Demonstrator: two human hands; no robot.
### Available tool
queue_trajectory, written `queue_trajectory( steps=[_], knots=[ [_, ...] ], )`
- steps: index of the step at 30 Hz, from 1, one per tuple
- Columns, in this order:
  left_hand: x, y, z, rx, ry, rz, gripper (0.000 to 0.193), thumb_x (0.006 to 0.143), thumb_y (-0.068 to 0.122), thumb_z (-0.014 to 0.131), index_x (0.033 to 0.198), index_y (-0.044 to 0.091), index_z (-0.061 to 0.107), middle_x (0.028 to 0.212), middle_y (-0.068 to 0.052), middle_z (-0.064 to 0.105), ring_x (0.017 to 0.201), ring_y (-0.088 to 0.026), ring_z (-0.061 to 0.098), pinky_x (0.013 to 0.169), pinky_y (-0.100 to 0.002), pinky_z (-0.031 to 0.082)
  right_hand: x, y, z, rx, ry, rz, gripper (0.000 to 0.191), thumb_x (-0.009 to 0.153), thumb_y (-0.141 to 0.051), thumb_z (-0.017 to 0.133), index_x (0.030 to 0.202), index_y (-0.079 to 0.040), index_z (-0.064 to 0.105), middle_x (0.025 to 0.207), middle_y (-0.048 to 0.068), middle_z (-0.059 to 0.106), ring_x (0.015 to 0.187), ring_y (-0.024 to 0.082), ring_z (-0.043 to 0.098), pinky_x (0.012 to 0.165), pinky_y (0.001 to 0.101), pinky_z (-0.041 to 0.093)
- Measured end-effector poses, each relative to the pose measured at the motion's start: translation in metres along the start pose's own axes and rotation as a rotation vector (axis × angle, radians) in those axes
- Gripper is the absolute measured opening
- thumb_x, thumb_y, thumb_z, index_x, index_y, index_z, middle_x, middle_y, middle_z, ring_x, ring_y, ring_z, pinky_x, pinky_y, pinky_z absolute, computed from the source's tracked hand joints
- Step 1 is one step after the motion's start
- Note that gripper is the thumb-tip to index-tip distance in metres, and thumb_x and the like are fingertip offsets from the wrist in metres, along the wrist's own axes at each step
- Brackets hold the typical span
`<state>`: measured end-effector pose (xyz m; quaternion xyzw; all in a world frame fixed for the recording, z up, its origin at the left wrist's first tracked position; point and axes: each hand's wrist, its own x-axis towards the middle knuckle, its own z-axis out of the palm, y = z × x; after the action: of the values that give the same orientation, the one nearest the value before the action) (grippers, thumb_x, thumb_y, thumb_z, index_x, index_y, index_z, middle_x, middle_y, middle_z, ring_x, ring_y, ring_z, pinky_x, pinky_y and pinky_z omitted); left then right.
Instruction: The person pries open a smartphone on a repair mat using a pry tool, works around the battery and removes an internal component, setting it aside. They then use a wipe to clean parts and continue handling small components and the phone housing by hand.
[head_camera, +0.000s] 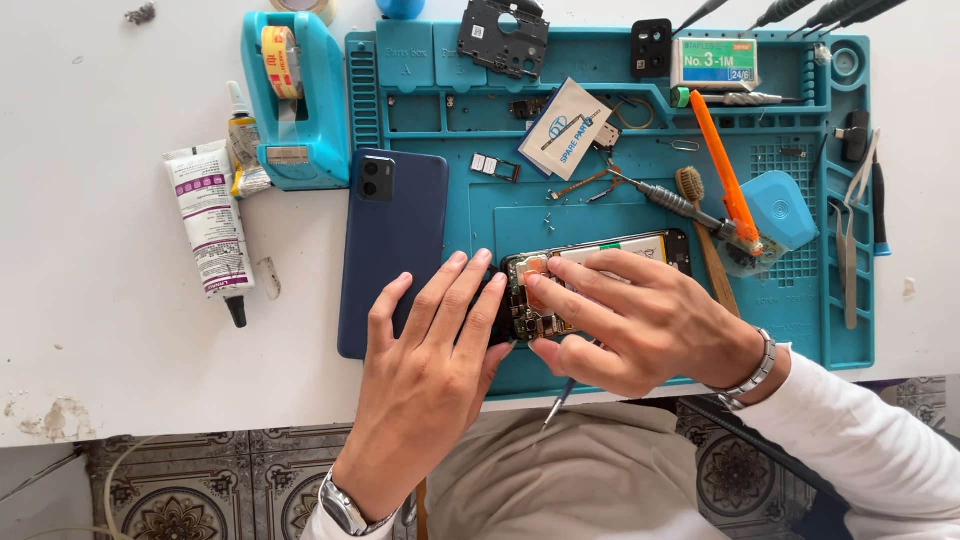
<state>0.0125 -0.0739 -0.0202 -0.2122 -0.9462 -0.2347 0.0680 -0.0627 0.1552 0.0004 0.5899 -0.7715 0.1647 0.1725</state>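
**Both hands on the opened phone at the near edge of the mat**

Far left on the white worktop (110, 330) lies a white glue tube (209, 222) with a black tip, and just beyond it a smaller tube (243, 140) leans against the teal tape dispenser (296, 100). Right of these, a dark blue phone back cover (385, 240) lies camera side up, half on the worktop and half over the left edge of the teal repair mat (620, 215).

My left hand (430, 370) rests flat, fingers spread, its grip wide and holding nothing; the fingertips lie across the cover's near right corner and touch the left end of the opened phone (590, 275). That phone lies on the mat near its near edge, circuit board exposed at its left end and a white-labelled battery running to the right.

My right hand (640, 320) lies over the phone. Its grip is narrow: thumb and forefinger pinch at the board's left end, though I cannot tell whether anything small sits between them. A thin metal tool (556, 404) pokes out beneath this hand, past the mat's near edge.

Further right lie a screwdriver (665, 197), a wooden brush (705, 245), an orange pry tool (725, 170) and a teal pad (780, 208). Tweezers (850, 250) lie at the mat's right edge.
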Motion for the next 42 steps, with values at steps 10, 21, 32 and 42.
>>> queue_trajectory(
  steps=[10,21,32,42],
  knots=[
    [0.003,0.005,-0.001,-0.054,0.038,-0.047,0.049,0.096,0.032,0.065,0.136,0.003,0.06,0.148,-0.015,0.052,0.138,-0.027,0.047,0.114,-0.051,0.028,-0.003,-0.003,0.004,0.009,0.045,0.028,0.049,0.094,-0.027,0.082,0.068,-0.009,0.044,0.112,0.019,0.072,0.098,0.032,0.072,0.083,0.0449,0.061],
    [0.015,0.029,0.0,-0.072,0.183,-0.21,0.035,0.096,0.033,0.068,0.118,0.006,0.071,0.139,-0.013,0.061,0.132,-0.033,0.051,0.113,-0.052,0.031,-0.019,-0.009,-0.014,0.073,0.086,0.214,0.05,0.087,-0.028,0.087,0.078,-0.011,0.042,0.108,0.016,0.072,0.097,0.031,0.072,0.08,0.0459,0.058],
    [0.037,0.047,0.013,-0.024,0.256,-0.399,0.023,0.094,0.03,0.07,0.084,0.009,0.071,0.134,-0.013,0.062,0.128,-0.035,0.05,0.104,-0.05,0.035,-0.062,-0.023,-0.012,0.112,0.32,0.496,0.045,0.083,-0.014,0.084,0.085,-0.011,0.038,0.104,0.017,0.073,0.091,0.033,0.073,0.08,0.0442,0.056],
    [0.041,0.05,0.02,0.008,0.237,-0.409,0.018,0.093,0.022,0.066,0.087,0.006,0.07,0.136,-0.011,0.062,0.131,-0.035,0.047,0.106,-0.051,0.033,-0.074,-0.021,-0.011,0.21,0.373,0.493,0.041,0.087,-0.02,0.079,0.082,-0.012,0.039,0.104,0.018,0.073,0.091,0.034,0.071,0.08,0.0459,0.054]
  ],
)
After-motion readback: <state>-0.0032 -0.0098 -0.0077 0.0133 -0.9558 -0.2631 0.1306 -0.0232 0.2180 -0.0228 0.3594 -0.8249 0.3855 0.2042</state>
